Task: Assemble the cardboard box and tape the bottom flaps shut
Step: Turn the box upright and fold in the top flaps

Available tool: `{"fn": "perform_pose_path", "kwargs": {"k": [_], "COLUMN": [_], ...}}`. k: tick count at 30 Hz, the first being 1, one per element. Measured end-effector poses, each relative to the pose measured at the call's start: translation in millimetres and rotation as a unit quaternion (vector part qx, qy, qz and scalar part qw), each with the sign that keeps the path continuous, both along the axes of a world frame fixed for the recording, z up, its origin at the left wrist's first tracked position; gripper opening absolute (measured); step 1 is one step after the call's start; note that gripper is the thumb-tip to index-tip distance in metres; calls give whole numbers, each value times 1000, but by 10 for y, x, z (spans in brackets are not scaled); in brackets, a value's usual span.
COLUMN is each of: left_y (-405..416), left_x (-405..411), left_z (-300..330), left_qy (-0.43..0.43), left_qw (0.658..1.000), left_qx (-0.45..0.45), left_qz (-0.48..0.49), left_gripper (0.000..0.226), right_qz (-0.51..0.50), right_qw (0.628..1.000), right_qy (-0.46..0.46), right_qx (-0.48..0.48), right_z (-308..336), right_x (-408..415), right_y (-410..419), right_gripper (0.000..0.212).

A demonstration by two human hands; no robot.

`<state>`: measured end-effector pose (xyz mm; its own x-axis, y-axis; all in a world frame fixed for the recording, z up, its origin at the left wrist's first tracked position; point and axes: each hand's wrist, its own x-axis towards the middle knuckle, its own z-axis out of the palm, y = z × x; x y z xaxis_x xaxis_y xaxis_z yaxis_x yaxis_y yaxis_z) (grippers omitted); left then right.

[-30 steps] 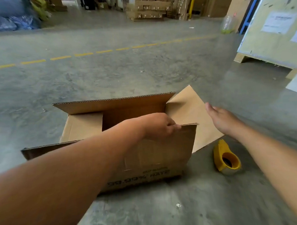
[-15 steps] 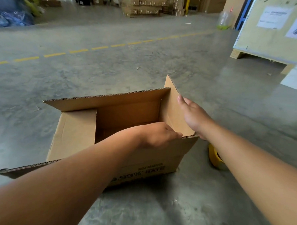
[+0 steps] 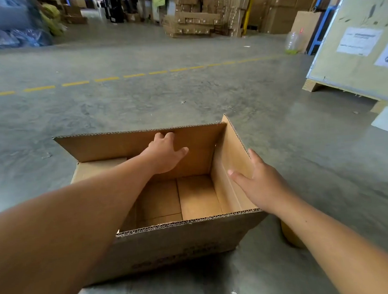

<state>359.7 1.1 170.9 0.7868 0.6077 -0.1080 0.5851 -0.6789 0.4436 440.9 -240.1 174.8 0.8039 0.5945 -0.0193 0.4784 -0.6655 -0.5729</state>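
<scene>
Both hands press corrugated cardboard box flaps (rectangular, open-topped).

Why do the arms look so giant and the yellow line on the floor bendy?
Head view: the wide-angle lens swells the near forearms and bows the yellow line; the far pallets are soft, the cardboard box casts a shadow in front, and a glare spot shines on the floor.
</scene>
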Motion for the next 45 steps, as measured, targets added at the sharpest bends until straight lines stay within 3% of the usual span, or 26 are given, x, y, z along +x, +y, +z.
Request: {"fn": "perform_pose_path", "kwargs": {"k": [7, 10, 14, 17, 21, 24, 27, 32, 35, 37, 39, 41, 43, 45], "left_y": [260, 329, 371, 437, 536, 579, 606, 517, 388, 267, 179, 152, 172, 199], "left_x": [132, 146, 121, 82, -40, -257, -579, -1230, -1543, -1653, -1689, -1690, -1687, -1677], "left_z": [-392, -544, -653, -632, -477, -324, -138, 205, 380, 453, 468, 454, 436, 444], "left_qy": [6, -15, -48, -59, -18, 21, 68, 84, 91, 142, 179, 169, 133, 104], "left_qw": [988, 988, 993, 994, 995, 994, 993, 981, 953, 946, 954, 967, 980, 985], "left_qx": [150, 151, 104, 88, 80, 81, 51, -132, -229, -208, -129, -65, -36, 7], "left_qz": [-27, -20, -30, -29, -55, -75, -81, -111, -177, -205, -203, -177, -146, -136], "left_gripper": [90, 87, 72, 67, 71, 74, 79, 99, 107, 96, 90, 92, 95, 97], "right_qz": [61, 109, 182, 208, 234, 238, 272, 278, 254, 245, 259, 299, 338, 342], "right_qw": [997, 987, 936, 878, 831, 823, 820, 830, 840, 847, 859, 866, 869, 875], "right_qy": [21, 120, 299, 427, 486, 484, 441, 387, 405, 395, 337, 259, 152, 52], "right_qx": [-30, 5, -28, -68, -136, -179, -245, -289, -256, -258, -286, -308, -328, -339], "right_z": [-50, -49, -45, -52, -54, -57, -80, -50, 42, 132, 272, 444, 568, 554], "right_x": [5, 24, 61, 137, 274, 349, 320, 270, 290, 246, 133, -38, -252, -381], "right_y": [10, -5, 19, 115, 299, 441, 567, 645, 628, 638, 677, 723, 777, 824], "right_gripper": [96, 98, 96, 96, 97, 102, 121, 112, 125, 130, 128, 117, 92, 94]}}
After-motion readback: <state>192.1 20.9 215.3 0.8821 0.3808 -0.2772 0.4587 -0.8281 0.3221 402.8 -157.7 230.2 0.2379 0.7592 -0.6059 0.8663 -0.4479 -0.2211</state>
